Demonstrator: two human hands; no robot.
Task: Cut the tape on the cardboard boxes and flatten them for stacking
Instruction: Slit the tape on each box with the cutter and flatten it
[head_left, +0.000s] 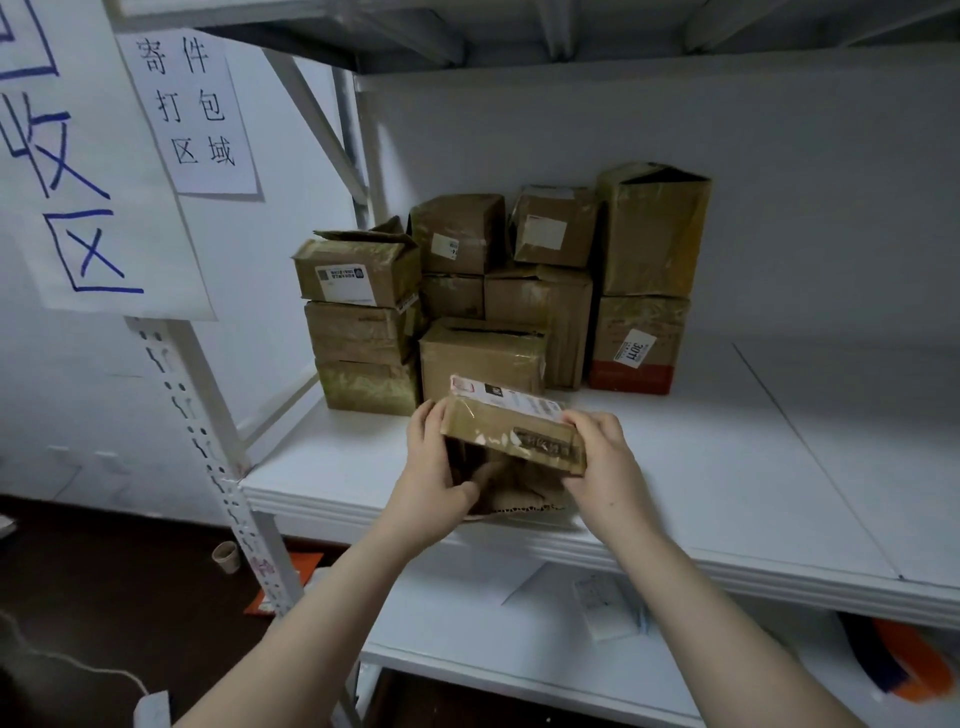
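A small brown cardboard box (511, 441) with a white shipping label and glossy tape sits at the front edge of the white shelf (727, 493), its open side facing me. My left hand (434, 470) grips its left side, thumb reaching into the opening. My right hand (602, 454) grips its right end, fingers curled over the top corner. Behind it stands a pile of several taped cardboard boxes (493, 291), some with flaps open. No cutting tool is visible.
A perforated white shelf post (208, 441) rises at the left, with paper signs (192, 104) hanging on it. The lower shelf (467, 623) holds papers and an orange-and-blue object (904, 660). A paper cup (226, 556) lies on the dark floor.
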